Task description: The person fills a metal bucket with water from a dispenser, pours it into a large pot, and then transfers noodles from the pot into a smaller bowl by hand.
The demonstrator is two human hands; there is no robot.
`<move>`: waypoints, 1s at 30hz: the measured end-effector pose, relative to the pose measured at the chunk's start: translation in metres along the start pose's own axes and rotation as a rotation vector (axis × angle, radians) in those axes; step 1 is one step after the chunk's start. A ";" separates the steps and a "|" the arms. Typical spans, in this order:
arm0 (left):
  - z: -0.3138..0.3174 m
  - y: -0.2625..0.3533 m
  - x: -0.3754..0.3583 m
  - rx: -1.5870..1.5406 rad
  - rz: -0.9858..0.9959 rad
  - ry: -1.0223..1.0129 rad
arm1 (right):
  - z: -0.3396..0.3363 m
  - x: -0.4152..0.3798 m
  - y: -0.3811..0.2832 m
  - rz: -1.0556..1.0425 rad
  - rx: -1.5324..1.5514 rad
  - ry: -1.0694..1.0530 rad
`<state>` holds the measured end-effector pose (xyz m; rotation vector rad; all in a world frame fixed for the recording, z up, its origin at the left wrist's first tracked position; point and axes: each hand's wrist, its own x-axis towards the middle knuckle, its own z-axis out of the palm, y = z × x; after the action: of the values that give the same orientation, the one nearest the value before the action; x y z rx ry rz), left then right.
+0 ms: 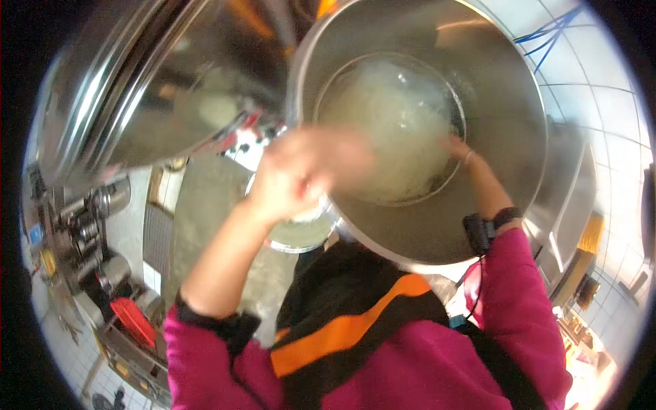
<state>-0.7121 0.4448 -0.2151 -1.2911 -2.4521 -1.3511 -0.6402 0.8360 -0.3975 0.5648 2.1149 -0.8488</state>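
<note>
A large, deep metal pot (502, 160) stands open in front of me, with a cloudy, pale, wet mass (389, 130) at its bottom. My right hand (461, 148) reaches down inside the pot, at the right edge of that mass. Its fingertips are partly hidden and blurred. Over the pot's near left rim is my left hand (301, 171), raised and smeared by motion, so its fingers and anything in them cannot be made out. Below it, a round container (298, 236) with a pale inside is partly covered by the hand.
A big shiny metal vessel (171, 89) fills the upper left. On the left floor lies a grate (158, 232). Metal pots (113, 272) and a red object (133, 321) sit farther left. Blue cords (550, 34) hang by the tiled wall (605, 89).
</note>
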 end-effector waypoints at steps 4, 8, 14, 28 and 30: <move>0.027 -0.010 0.024 0.138 0.002 -0.304 | 0.033 0.074 0.055 0.103 0.110 0.088; 0.026 -0.001 0.030 0.249 -0.100 -0.353 | 0.081 0.153 0.133 0.069 0.176 0.220; 0.026 0.005 0.034 0.257 -0.144 -0.442 | 0.139 0.168 0.105 0.198 -0.017 0.211; 0.029 0.004 0.032 0.288 -0.153 -0.412 | 0.261 0.152 -0.107 -0.361 -0.136 -0.040; 0.028 0.002 0.033 0.324 -0.130 -0.406 | 0.262 0.153 -0.103 -0.369 -0.105 -0.056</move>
<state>-0.7230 0.4869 -0.2173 -1.4564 -2.9052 -0.7123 -0.6675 0.5930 -0.6042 0.0931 2.2307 -0.9329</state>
